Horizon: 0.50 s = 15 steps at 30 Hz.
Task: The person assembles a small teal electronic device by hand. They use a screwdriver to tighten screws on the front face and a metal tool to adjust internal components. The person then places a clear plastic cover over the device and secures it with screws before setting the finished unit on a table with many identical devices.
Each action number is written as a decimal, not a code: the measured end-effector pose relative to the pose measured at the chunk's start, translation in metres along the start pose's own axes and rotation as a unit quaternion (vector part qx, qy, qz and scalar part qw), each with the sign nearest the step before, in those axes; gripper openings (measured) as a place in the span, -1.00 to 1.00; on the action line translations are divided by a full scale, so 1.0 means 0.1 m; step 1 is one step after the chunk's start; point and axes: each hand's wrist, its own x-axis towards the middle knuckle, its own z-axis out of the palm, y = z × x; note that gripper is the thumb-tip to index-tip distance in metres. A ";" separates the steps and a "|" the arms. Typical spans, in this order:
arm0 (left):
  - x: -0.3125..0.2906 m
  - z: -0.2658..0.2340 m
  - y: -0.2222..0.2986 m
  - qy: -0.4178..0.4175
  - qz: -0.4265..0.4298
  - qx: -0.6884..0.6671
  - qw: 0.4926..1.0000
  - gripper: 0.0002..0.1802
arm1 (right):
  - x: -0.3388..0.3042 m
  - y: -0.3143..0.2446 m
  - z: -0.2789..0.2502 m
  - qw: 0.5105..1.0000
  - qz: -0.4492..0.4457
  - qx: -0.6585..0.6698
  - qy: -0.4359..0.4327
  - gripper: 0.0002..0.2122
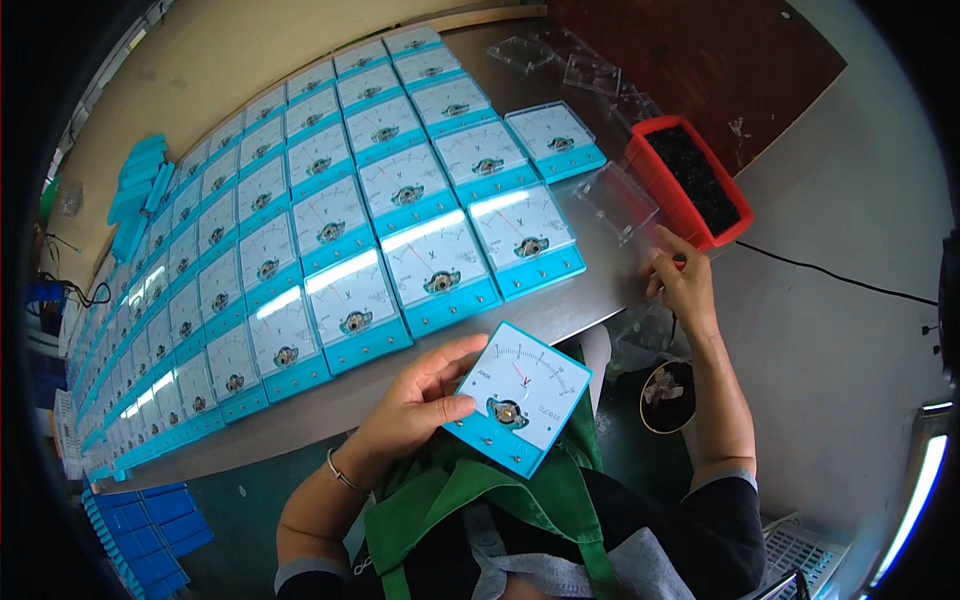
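Note:
My left hand (420,395) grips a panel meter (540,375) by its left edge, thumb on the front. It has a blue case, a white dial with a thin red needle and no clear cover that I can see. Over the table's right edge, my right hand (685,285) has its fingers curled together. A bit of red and a thin dark piece show at these fingers, too small to name. Just beyond them lies a clear plastic cover (615,200). Rows of similar blue meters (435,255) fill the table to the left.
A red bin (695,180) of small black parts stands at the table's right edge. More clear covers (592,75) lie at the back. Blue pieces (140,185) are piled at the far left. A black cable (830,272) runs off right; a round container (667,395) sits below.

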 end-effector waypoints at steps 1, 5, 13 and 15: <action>-0.01 -0.02 0.00 0.000 -0.010 0.002 1.000 -0.38 | -0.07 -0.05 0.01 0.999 -0.037 -0.017 0.008 -0.77; -0.09 -0.03 0.09 -0.001 -0.058 0.047 0.997 -0.49 | -0.52 -0.62 0.23 0.919 -0.342 -0.058 -0.190 -0.83; -0.04 -0.04 0.22 -0.029 -0.079 0.135 0.987 -0.60 | -0.79 -0.84 0.69 0.791 -0.417 -0.081 -0.440 -0.86; -0.05 -0.05 0.16 -0.031 -0.082 0.130 0.988 -0.62 | -0.80 -0.80 0.75 0.784 -0.426 -0.091 -0.441 -0.86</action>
